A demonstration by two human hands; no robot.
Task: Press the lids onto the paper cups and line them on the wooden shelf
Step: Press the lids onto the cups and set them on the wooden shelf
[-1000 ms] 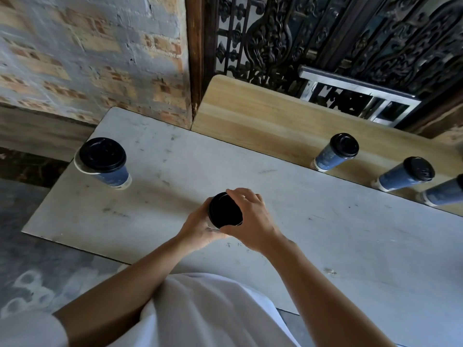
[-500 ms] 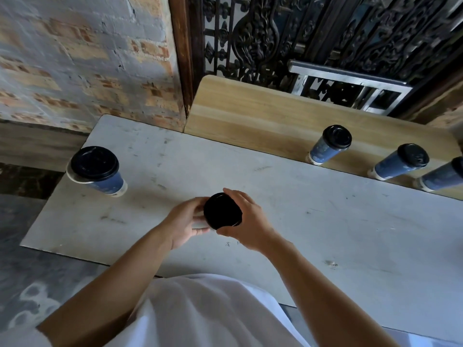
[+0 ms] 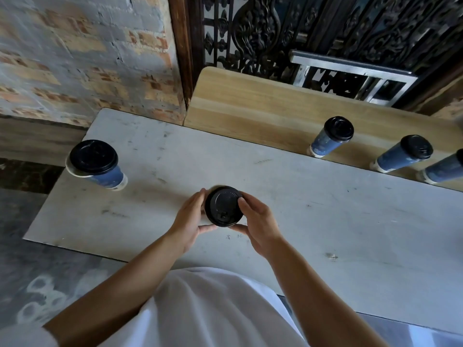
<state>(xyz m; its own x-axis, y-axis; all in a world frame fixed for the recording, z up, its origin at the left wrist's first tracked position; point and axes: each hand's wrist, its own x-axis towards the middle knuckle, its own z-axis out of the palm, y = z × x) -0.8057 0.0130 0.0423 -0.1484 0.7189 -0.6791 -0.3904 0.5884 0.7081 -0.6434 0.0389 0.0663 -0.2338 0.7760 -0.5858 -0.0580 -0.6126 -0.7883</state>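
Left hand point(image 3: 189, 222) and right hand point(image 3: 258, 227) both gripping a cup under a black lid point(image 3: 223, 206) near the middle of a grey table point(image 3: 325, 221), another lidded cup point(image 3: 96, 162) far left, three lidded cups point(image 3: 330, 139) lined on the wooden shelf point(image 3: 250, 108) far right

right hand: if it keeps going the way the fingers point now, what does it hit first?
The right hand points left and slightly away, fingers already touching the black lid of the held cup. Pushing on, it meets that lid first, then likely the left hand on the other side.
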